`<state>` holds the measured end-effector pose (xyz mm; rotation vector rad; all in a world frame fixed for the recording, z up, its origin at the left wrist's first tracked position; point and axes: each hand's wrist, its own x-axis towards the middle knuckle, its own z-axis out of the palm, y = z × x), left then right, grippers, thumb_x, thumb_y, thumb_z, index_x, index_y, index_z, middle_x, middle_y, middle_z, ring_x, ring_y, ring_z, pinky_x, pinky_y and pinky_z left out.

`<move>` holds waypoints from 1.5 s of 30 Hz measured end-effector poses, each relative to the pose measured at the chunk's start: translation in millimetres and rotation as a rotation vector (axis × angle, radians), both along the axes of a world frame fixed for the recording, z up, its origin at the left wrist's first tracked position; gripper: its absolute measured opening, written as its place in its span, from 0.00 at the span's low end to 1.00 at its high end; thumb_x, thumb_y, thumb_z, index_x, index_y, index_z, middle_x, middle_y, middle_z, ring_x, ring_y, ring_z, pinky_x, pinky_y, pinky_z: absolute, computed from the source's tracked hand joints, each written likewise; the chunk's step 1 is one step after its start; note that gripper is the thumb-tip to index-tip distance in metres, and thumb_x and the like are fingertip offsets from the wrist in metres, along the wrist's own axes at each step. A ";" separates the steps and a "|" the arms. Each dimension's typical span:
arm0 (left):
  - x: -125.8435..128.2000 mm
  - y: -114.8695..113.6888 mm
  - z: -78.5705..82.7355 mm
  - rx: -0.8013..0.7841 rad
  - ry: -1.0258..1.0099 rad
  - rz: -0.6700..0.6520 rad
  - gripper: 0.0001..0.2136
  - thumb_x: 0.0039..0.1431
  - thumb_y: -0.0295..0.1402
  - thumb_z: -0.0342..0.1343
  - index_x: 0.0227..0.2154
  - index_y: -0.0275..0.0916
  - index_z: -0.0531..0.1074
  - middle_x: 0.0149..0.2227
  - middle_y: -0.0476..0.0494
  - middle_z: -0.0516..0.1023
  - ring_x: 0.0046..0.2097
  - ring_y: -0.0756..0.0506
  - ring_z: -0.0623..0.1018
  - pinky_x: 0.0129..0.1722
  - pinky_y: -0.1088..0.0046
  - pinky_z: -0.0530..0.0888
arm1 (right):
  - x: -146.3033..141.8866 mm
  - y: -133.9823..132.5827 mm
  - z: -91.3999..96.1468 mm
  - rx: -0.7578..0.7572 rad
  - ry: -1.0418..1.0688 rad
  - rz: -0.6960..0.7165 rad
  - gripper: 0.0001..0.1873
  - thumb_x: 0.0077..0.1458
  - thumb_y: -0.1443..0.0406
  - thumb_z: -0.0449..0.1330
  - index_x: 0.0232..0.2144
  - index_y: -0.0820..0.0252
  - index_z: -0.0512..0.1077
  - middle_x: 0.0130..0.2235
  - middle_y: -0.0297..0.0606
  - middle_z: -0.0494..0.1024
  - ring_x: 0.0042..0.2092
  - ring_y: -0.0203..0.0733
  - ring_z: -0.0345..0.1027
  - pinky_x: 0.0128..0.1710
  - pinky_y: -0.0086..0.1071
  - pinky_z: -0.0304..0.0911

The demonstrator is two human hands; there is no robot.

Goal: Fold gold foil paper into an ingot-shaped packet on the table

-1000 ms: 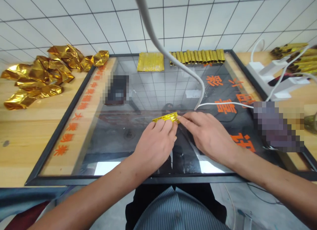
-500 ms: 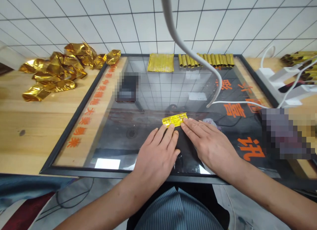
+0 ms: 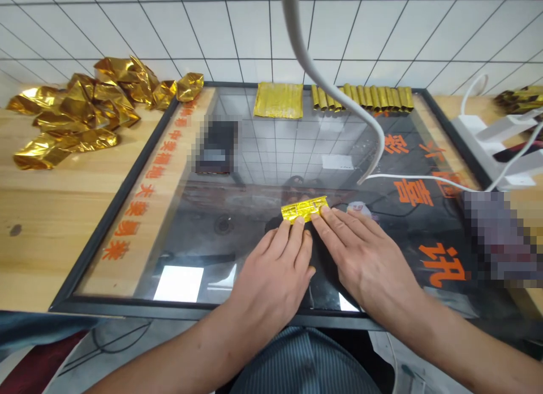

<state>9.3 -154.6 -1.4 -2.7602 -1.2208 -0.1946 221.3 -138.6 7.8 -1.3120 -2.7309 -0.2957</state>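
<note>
A small folded piece of gold foil (image 3: 304,207) lies flat on the glass pane (image 3: 254,167) of a black-framed board. My left hand (image 3: 271,275) lies palm down with its fingers stretched out, the fingertips touching the foil's near left edge. My right hand (image 3: 360,258) is also flat and extended, its fingertips pressing the foil's near right edge. Neither hand grips anything.
Crumpled gold foil (image 3: 80,114) is heaped on the wooden table at far left. A flat gold sheet (image 3: 279,99) and a row of rolled gold pieces (image 3: 365,97) sit at the board's far edge. A white cable (image 3: 322,82) hangs across; a white power strip (image 3: 492,139) lies right.
The foil piece went from being pinched up on edge between both hands to lying flat on the glass. Both hands flattened out behind it, fingertips on its near edge.
</note>
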 end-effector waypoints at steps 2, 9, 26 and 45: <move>1.1 -0.6 -0.5 0.014 0.001 -0.002 0.24 0.79 0.36 0.44 0.65 0.23 0.73 0.67 0.25 0.75 0.67 0.31 0.77 0.64 0.53 0.76 | -3.8 -2.8 -0.5 -0.006 -0.001 -0.025 0.28 0.66 0.72 0.54 0.66 0.72 0.73 0.67 0.60 0.75 0.65 0.62 0.74 0.66 0.54 0.70; 1.9 -5.1 -5.2 0.006 -0.009 0.034 0.24 0.79 0.36 0.46 0.66 0.25 0.73 0.68 0.26 0.74 0.68 0.31 0.77 0.64 0.55 0.77 | -6.6 -0.8 2.5 0.003 -0.035 0.017 0.27 0.64 0.71 0.56 0.63 0.74 0.75 0.64 0.63 0.77 0.63 0.63 0.76 0.64 0.55 0.72; 23.7 -8.5 -6.0 -0.055 -0.094 0.178 0.20 0.76 0.31 0.49 0.63 0.28 0.72 0.71 0.24 0.70 0.71 0.33 0.71 0.64 0.54 0.75 | -14.1 -0.4 -9.3 0.033 -0.068 -0.106 0.24 0.72 0.70 0.53 0.65 0.71 0.75 0.65 0.62 0.76 0.63 0.61 0.75 0.65 0.52 0.66; 25.2 -13.2 -14.2 0.023 -0.143 0.366 0.24 0.77 0.40 0.49 0.67 0.32 0.71 0.64 0.34 0.77 0.62 0.34 0.73 0.68 0.52 0.65 | -13.9 -5.4 -13.2 -0.060 0.001 -0.211 0.28 0.73 0.69 0.48 0.70 0.64 0.70 0.71 0.54 0.71 0.69 0.56 0.66 0.69 0.49 0.54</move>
